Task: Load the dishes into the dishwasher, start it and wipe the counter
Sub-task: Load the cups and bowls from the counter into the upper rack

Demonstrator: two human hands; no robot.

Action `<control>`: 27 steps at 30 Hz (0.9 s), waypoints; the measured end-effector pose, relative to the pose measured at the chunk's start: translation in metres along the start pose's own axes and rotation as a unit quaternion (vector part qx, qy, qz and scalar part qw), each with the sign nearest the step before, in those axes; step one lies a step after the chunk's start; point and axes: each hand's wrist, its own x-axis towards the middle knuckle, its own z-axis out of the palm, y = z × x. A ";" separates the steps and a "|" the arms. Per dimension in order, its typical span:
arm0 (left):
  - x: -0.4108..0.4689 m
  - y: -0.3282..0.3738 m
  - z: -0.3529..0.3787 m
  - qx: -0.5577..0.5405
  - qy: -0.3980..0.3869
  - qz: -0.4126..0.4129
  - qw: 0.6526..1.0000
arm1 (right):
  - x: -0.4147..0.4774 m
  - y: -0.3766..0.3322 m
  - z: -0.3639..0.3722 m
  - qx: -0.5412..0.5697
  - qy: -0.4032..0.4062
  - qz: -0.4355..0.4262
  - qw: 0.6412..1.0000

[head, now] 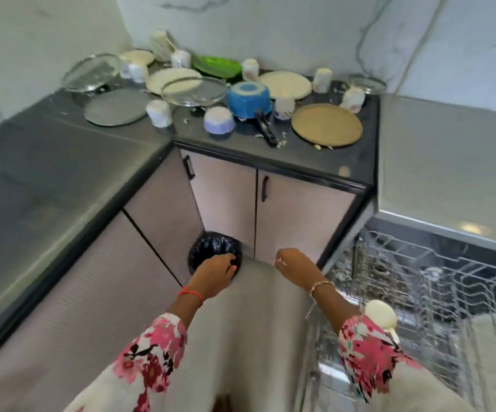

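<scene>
Five plates (285, 84) flat on the dark counter (232, 142) at 12 o'clock: three cream, one grey plate (116, 107) towards 10, one tan plate (327, 124) towards 1. Three glass lids (193, 90) among them: one far left, one in the middle overlapping a cream plate, one far right by the wall. Seven white cups (159, 113), as near as countable through the blur, scattered between plates and lids, seemingly mouth-down; a further pale stack at the back too smeared to make out. One blue pan (249, 99) upside down mid-pile, black handle pointing to 6. One pale lilac bowl (219, 120) inverted at the pan's 8 o'clock. One green dish (217, 65) at the pan's 11. Loose scraps on the counter near the pan handle and the tan plate. Two cabinet doors (226, 203) with black handles below. One bin (215, 254) with a black liner on the floor at 7 o'clock. One dishwasher (449, 233) open at 4 o'clock, wire rack (419, 278) extended, one white cup-like piece (380, 315) in it. Two hands at 6 o'clock: left hand (214, 273) over the bin's near rim, fingers drooping loosely, nothing seen in them; right hand (291, 263) between bin and rack, knuckles up, fingers folded under out of sight, grip impossible to tell.
</scene>
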 end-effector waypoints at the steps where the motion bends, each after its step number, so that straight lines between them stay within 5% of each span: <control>1: 0.001 -0.020 -0.016 0.001 0.013 0.000 1.000 | 0.012 -0.019 -0.001 0.003 0.006 -0.008 1.000; 17: 0.176 -0.198 -0.239 -0.047 0.243 -0.071 0.966 | 0.286 -0.205 -0.145 -0.022 0.165 -0.197 0.966; 27: 0.304 -0.283 -0.336 -0.060 0.245 -0.127 0.959 | 0.480 -0.292 -0.216 -0.011 0.176 -0.261 0.949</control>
